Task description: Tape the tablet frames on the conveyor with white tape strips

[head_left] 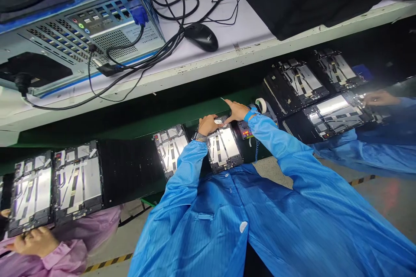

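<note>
1. While I watch remotely, the left hand (206, 124) rests curled on the top edge of an open tablet housing (223, 145); I cannot tell whether it grasps anything.
2. The right hand (237, 110) appears released, fingers extended just beyond that housing, near a tape roll (260, 105).
3. The housing lies on a green conveyor (130, 123), directly in front of the person.
4. Status: its interior remains exposed, with no back cover fitted. Further housings (78, 179) along the belt also lie open.
</note>
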